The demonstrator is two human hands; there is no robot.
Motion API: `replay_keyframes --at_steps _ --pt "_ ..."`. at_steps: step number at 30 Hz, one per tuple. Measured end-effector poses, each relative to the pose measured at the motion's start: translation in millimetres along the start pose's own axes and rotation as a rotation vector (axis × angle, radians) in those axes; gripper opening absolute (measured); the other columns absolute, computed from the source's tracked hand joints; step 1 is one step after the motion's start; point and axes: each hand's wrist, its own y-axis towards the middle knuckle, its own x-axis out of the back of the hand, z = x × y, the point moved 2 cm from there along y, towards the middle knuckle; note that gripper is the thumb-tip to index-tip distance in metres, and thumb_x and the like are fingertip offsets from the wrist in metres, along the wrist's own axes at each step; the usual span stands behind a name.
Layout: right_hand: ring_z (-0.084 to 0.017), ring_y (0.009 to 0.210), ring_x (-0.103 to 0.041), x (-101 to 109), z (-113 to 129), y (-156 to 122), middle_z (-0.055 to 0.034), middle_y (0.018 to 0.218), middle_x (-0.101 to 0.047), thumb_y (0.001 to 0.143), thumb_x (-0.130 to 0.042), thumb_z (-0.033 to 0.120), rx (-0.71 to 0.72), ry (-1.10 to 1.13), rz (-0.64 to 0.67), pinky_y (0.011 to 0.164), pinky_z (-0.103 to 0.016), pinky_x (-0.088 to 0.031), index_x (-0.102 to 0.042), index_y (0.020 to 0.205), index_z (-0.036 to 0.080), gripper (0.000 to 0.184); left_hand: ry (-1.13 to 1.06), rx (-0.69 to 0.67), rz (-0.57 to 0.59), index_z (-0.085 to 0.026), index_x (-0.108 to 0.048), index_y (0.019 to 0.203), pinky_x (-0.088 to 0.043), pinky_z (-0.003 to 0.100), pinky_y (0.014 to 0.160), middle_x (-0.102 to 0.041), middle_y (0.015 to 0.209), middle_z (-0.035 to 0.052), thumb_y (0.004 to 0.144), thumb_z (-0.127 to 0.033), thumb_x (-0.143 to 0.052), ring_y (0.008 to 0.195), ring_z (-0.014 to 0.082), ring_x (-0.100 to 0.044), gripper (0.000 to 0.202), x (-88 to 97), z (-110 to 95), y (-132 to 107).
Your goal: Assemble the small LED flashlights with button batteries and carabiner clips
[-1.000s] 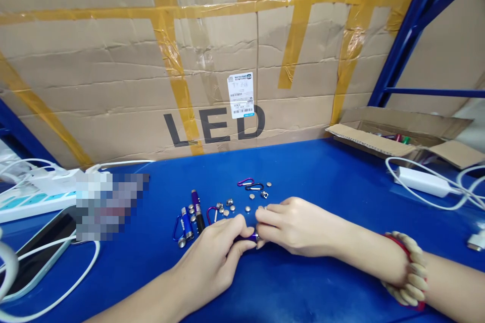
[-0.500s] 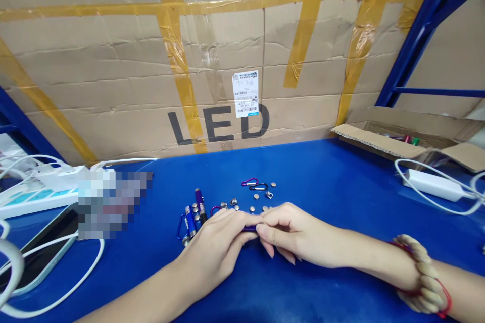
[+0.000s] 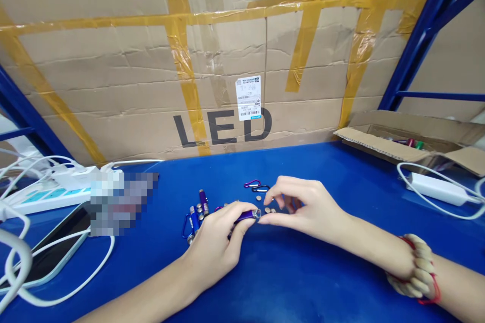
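My left hand [image 3: 216, 236] is closed round a small purple penlight [image 3: 245, 216], whose silvery end points right. My right hand [image 3: 312, 207] is just right of that end, thumb and curled fingers apart, and I see nothing between them. The thumb tip is close to the penlight's end; whether they touch I cannot tell. Beyond my left hand lie another purple penlight [image 3: 203, 202] and a blue penlight [image 3: 194, 218] with a blue carabiner [image 3: 185, 227]. Several button cells [image 3: 268, 210] are scattered around, some partly hidden by my hands.
Purple [image 3: 252, 183] and black [image 3: 259, 189] carabiners lie farther back on the blue table [image 3: 303, 282]. To the left are a power strip [image 3: 34, 202], a phone [image 3: 49, 247] and white cables. An open cardboard box [image 3: 379, 144] and a white adapter [image 3: 437, 189] are on the right.
My right hand has come off the penlight, moving slightly right and up with its fingers spreading. The penlight's silvery end now shows. My left hand keeps its hold; the view has shifted slightly.
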Motion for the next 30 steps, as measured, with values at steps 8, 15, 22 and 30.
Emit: replay_keyframes --at_steps 8,15,22,30 --pt "-0.009 0.06 -0.056 -2.8 -0.7 -2.2 -0.0027 0.074 -0.062 0.082 -0.058 0.043 0.133 0.076 -0.004 0.054 -0.019 -0.042 -0.073 0.082 0.02 0.028 0.042 -0.02 0.018 -0.02 -0.059 0.098 -0.048 0.026 0.074 -0.068 0.086 0.0031 0.09 -0.016 -0.041 0.077 0.0163 -0.063 0.02 -0.2 2.0 -0.8" --pt "-0.01 0.063 -0.057 -8.5 -4.6 -0.8 -0.0015 0.069 -0.062 0.076 -0.062 0.048 0.038 0.185 0.022 0.053 -0.019 -0.041 -0.074 0.069 0.02 0.032 -0.014 0.035 0.141 -0.022 -0.056 0.096 -0.048 0.023 0.072 -0.067 0.092 0.0011 0.09 -0.015 -0.041 0.081 0.0155 -0.064 0.017 -1.5 0.7 -3.3" --pt "-0.011 0.063 -0.057 -13.4 -4.9 -3.0 -0.0026 0.07 -0.064 0.075 -0.059 0.055 -0.02 0.273 0.052 0.056 -0.021 -0.042 -0.071 0.064 0.018 0.041 -0.052 0.029 0.158 -0.022 -0.049 0.087 -0.049 0.023 0.067 -0.066 0.083 0.0012 0.088 -0.015 -0.043 0.074 0.0156 -0.064 0.01 -3.9 2.3 -6.5" --pt "-0.009 0.054 -0.053 -18.6 -0.1 -5.3 -0.0005 0.063 -0.058 0.07 -0.069 0.048 -0.235 0.429 0.087 0.05 -0.021 -0.042 -0.07 0.061 0.016 0.033 0.01 -0.096 0.076 -0.021 -0.046 0.08 -0.045 0.022 0.058 -0.057 0.069 0.0001 0.089 -0.014 -0.041 0.06 0.0139 -0.056 0.013 -5.0 3.3 -9.4"
